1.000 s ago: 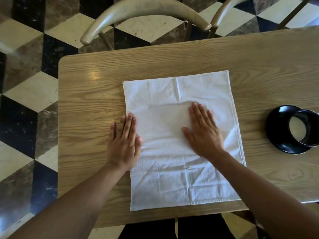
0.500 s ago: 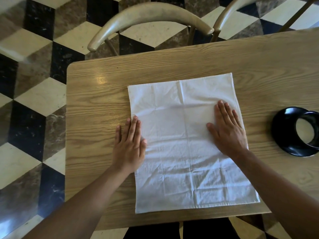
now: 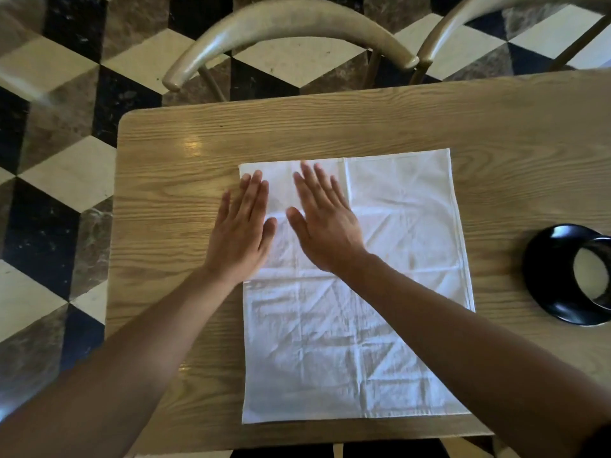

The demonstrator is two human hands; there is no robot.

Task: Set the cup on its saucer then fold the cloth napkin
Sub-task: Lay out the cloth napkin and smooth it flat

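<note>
A white cloth napkin (image 3: 390, 292) lies spread flat and creased on the wooden table (image 3: 330, 127). My left hand (image 3: 241, 229) rests flat, fingers apart, over the napkin's left edge near its far left corner. My right hand (image 3: 322, 223) lies flat on the napkin just beside it, fingers pointing away from me. At the table's right side a black cup (image 3: 595, 276) stands on a black saucer (image 3: 549, 276), partly cut off by the frame edge.
Two curved wooden chair backs (image 3: 287, 24) stand beyond the table's far edge. The table's left edge (image 3: 115, 259) drops to a checkered tile floor. Bare wood shows around the napkin.
My right hand has slid from the napkin's right side across to its upper left part. My left hand has moved forward along the left edge. The napkin stays flat.
</note>
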